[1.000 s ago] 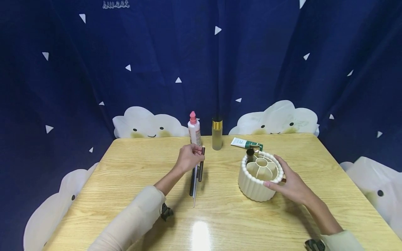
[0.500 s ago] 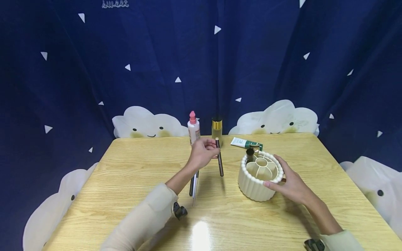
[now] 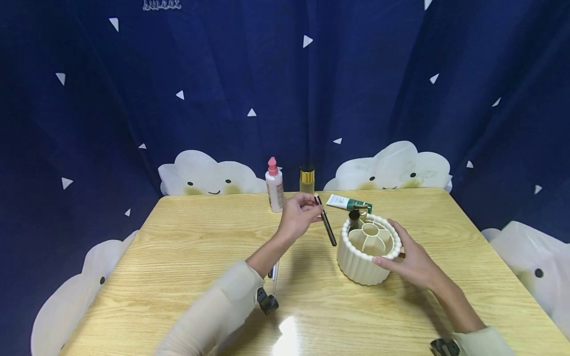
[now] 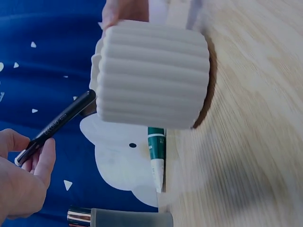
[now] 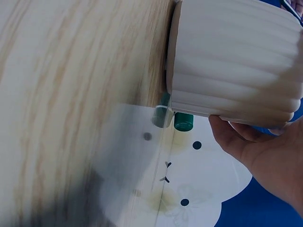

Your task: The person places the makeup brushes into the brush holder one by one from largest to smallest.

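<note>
In the head view my left hand (image 3: 297, 215) pinches a slim black cosmetic pen (image 3: 328, 228) near its upper end, holding it tilted above the table. Its lower end is close to the cream fluted organizer (image 3: 361, 264), and in the left wrist view the pen (image 4: 61, 118) points toward that organizer's rim. My right hand (image 3: 414, 262) grips the organizer's right side, thumb at the rim. A dark-bristled makeup brush (image 3: 354, 217) stands in a back-left compartment, beside something gold-coloured. Whether the pen touches the rim cannot be told.
Behind my left hand stand a white bottle with a pink pump (image 3: 274, 190) and a gold-capped bottle (image 3: 307, 180). A green and white tube (image 3: 349, 203) lies behind the organizer. Slim sticks (image 3: 275, 277) lie partly hidden under my left forearm. A dark blue curtain (image 3: 249, 89) hangs behind.
My left hand has carried the black pen from above the slim sticks rightward to near the organizer, tilting it on the way. My right hand and the organizer have stayed put.
</note>
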`<act>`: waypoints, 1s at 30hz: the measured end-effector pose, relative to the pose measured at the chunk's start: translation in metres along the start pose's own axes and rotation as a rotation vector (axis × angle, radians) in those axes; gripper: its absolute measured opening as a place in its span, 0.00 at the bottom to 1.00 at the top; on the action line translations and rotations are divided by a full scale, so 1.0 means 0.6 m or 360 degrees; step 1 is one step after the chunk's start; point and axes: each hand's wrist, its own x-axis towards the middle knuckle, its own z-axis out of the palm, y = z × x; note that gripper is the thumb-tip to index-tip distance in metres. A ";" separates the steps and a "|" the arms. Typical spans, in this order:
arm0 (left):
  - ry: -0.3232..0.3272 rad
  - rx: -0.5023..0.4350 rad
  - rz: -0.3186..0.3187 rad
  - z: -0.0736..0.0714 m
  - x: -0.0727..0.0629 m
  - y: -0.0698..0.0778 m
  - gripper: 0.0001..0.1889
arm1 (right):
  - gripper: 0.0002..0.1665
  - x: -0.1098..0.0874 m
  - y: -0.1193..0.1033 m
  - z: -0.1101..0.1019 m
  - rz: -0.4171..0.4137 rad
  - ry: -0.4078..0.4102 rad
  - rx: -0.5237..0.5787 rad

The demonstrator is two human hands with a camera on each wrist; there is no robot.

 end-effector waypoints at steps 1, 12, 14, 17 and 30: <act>-0.0001 -0.0028 0.0008 0.002 0.000 0.000 0.11 | 0.60 0.000 0.000 0.000 -0.0001 0.0000 0.0001; 0.0028 -0.0111 0.0047 0.025 -0.001 0.004 0.12 | 0.61 0.000 -0.001 -0.002 0.0007 -0.0008 -0.0004; 0.0012 -0.0091 0.0060 0.027 -0.001 0.002 0.13 | 0.61 0.000 -0.001 -0.002 0.0010 -0.0007 -0.0009; 0.0000 -0.0028 0.0079 0.029 0.000 -0.003 0.12 | 0.61 0.000 -0.001 -0.001 0.0014 -0.0005 -0.0010; -0.0131 0.0363 0.0174 0.037 -0.007 -0.024 0.10 | 0.61 0.000 -0.002 -0.002 0.0029 -0.0010 -0.0023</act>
